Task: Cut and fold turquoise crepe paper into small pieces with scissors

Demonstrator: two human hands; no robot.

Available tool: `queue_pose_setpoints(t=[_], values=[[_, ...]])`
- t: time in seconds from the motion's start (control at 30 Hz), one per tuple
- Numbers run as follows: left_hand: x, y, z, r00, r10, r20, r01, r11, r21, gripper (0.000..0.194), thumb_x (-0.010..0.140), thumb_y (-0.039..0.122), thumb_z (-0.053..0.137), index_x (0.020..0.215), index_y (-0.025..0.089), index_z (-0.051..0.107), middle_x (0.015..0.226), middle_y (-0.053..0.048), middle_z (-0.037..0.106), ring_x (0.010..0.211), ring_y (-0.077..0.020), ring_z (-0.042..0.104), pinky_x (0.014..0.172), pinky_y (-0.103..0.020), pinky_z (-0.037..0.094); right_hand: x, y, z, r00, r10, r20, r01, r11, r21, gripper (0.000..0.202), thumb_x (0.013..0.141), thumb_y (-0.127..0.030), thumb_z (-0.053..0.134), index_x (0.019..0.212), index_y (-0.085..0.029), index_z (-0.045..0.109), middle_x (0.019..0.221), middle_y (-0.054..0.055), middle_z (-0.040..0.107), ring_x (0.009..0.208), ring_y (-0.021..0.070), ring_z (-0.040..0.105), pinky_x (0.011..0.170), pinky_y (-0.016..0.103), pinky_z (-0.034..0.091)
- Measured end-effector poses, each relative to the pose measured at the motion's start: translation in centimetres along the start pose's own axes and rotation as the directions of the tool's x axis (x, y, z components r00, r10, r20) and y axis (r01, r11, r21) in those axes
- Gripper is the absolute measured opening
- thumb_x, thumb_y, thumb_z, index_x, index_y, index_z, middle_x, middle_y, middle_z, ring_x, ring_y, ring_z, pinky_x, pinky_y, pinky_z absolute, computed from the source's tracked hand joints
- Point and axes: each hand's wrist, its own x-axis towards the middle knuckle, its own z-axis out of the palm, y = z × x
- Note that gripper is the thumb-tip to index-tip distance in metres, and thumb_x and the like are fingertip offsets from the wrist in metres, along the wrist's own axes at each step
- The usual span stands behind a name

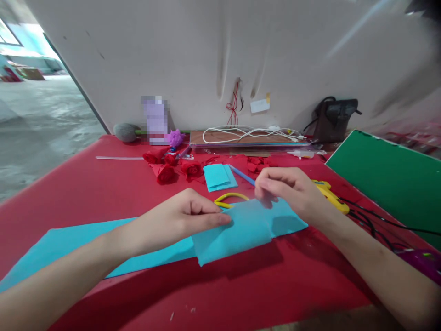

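My left hand (195, 214) pinches a folded piece of light-blue crepe paper (234, 234) between thumb and fingers at its upper left edge. My right hand (284, 186) is over the paper's upper right side with its fingers curled in; the fingertips are slightly blurred, and what they hold is hidden. A blue pen-like stick (242, 175) reaches up to the right fingers; whether it is gripped I cannot tell. Under my left forearm lies a long blue paper strip (148, 262). Yellow-handled scissors (230, 197) are partly hidden behind the paper. A smaller folded blue paper (219, 177) lies beyond them.
Red paper roses (163, 172) and a purple flower (175, 138) lie toward the back of the red table (206, 299). A white cable (237, 135) rests on a brown board. At right are a yellow glue gun (330, 196), black cords and a green board (389, 184).
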Motion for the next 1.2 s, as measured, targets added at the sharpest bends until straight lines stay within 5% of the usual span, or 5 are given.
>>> queue_pose_setpoints(t=[0.27, 0.4, 0.57, 0.73, 1.2], values=[[0.0, -0.1, -0.2, 0.999, 0.011, -0.035, -0.011, 1.0, 0.01, 0.041, 0.082, 0.041, 0.047, 0.052, 0.013, 0.048, 0.049, 0.006, 0.025, 0.045, -0.0037, 0.023, 0.04, -0.016, 0.023, -0.5, -0.8, 1.6, 1.0, 0.003, 0.013, -0.002, 0.994, -0.11, 0.02, 0.077, -0.033, 0.055, 0.068, -0.016, 0.061, 0.055, -0.003, 0.051, 0.051, 0.006, 0.041, 0.046, 0.019, 0.033], [0.1, -1.1, -2.1, 0.996, 0.061, -0.068, -0.063, 0.997, -0.036, 0.032, 0.08, 0.036, 0.052, 0.06, 0.014, 0.062, 0.05, 0.003, 0.05, 0.045, -0.0049, 0.042, 0.043, -0.015, 0.033, -0.5, -0.6, 1.1, 0.995, 0.006, -0.1, -0.014, 0.996, -0.084, 0.021, 0.076, -0.033, 0.055, 0.066, -0.017, 0.063, 0.051, -0.004, 0.046, 0.046, 0.0054, 0.036, 0.04, 0.019, 0.028], [1.6, -4.2, -4.8, 0.957, 0.248, -0.15, -0.274, 0.944, -0.185, 0.026, 0.083, 0.033, 0.05, 0.079, 0.018, 0.07, 0.085, -0.004, 0.07, 0.083, -0.0176, 0.063, 0.08, -0.027, 0.047, -0.4, -0.7, 0.7, 0.982, -0.092, -0.167, 0.064, 0.984, -0.167, 0.018, 0.075, -0.032, 0.057, 0.067, -0.019, 0.066, 0.052, -0.003, 0.054, 0.043, 0.0057, 0.04, 0.039, 0.02, 0.031], [2.2, -4.6, -3.3, 0.867, 0.477, -0.146, -0.498, 0.845, -0.195, 0.057, 0.072, 0.054, 0.056, 0.12, 0.023, 0.051, 0.134, -0.006, 0.041, 0.126, -0.028, 0.031, 0.102, -0.038, 0.03, -0.5, -0.8, 0.9, 0.979, -0.167, -0.117, 0.146, 0.974, -0.173, 0.012, 0.074, -0.028, 0.06, 0.072, -0.022, 0.07, 0.068, -0.003, 0.068, 0.057, 0.0102, 0.058, 0.048, 0.019, 0.043], [1.4, -2.5, 0.3, 0.948, 0.269, -0.168, -0.306, 0.914, -0.268, 0.02, 0.065, 0.021, 0.069, 0.062, 0.015, 0.049, 0.073, 0.002, 0.056, 0.065, -0.0078, 0.053, 0.058, -0.018, 0.043, -0.8, -0.9, 1.6, 0.988, -0.115, -0.101, 0.105, 0.989, -0.102, 0.017, 0.075, -0.028, 0.057, 0.075, -0.019, 0.071, 0.056, -0.003, 0.062, 0.046, 0.0073, 0.05, 0.041, 0.018, 0.038]])
